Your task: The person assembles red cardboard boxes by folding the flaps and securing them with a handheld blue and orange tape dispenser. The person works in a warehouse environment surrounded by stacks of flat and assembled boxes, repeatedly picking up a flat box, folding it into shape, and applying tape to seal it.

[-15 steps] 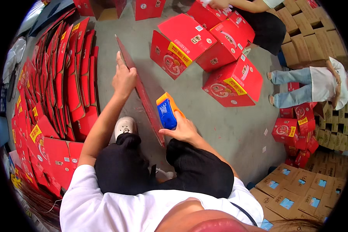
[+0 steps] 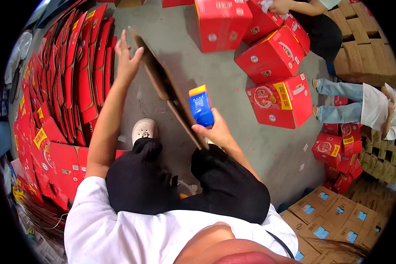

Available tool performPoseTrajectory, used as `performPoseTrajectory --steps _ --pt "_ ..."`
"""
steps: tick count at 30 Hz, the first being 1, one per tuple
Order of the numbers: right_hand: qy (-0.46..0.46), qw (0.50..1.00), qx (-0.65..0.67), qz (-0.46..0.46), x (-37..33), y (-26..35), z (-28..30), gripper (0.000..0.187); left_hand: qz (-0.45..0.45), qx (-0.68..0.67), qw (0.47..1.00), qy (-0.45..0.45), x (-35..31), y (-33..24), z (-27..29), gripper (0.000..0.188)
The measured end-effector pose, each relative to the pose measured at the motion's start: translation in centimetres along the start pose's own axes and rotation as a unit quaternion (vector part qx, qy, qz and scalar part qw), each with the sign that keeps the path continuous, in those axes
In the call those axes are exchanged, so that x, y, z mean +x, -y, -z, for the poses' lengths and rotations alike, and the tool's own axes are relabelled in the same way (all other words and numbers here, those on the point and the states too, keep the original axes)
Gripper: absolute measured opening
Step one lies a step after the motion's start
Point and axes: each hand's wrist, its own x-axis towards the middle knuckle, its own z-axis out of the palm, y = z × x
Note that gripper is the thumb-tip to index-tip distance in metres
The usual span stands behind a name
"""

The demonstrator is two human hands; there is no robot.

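Note:
A folded-flat cardboard carton [image 2: 156,75] stands slanted in front of me, seen nearly edge-on with its brown side showing. At its far end is my left hand [image 2: 128,64], fingers stretched and spread; whether it touches the board I cannot tell. My right hand [image 2: 219,134] is wrapped round a blue handheld device [image 2: 201,108] with an orange top; its exact kind is unclear. The right thumb lies by the carton's near edge. Beyond the device, to the right, stands a red printed box [image 2: 279,101].
Flattened red cartons [image 2: 70,88] are stacked along the left. More red boxes [image 2: 224,24] stand ahead, near a co-worker's hand [image 2: 280,6]. Another person in jeans [image 2: 341,94] is at right. Brown cartons [image 2: 330,209] fill the lower right. My shoe [image 2: 145,131] is on the grey floor.
The carton has turned, so brown board shows instead of its red face. My left hand has moved away and left with its fingers spread. The right hand with the device has shifted away and right.

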Motion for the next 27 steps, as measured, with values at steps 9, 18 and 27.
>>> performPoseTrajectory --steps 9,18,27 --pt "-0.257 0.936 -0.074 0.229 2.6 3.9 5.8 0.053 -0.112 0.434 0.854 0.265 4.6 -9.2 4.4 0.032" --pt "-0.308 0.931 0.012 0.197 3.4 4.7 10.8 0.048 -0.066 0.457 0.697 0.549 -6.4 -8.3 -5.5 0.099" --pt "0.016 0.958 0.263 0.113 -3.2 0.2 6.6 0.059 -0.032 0.249 0.584 0.772 -0.9 -10.0 2.9 0.08"
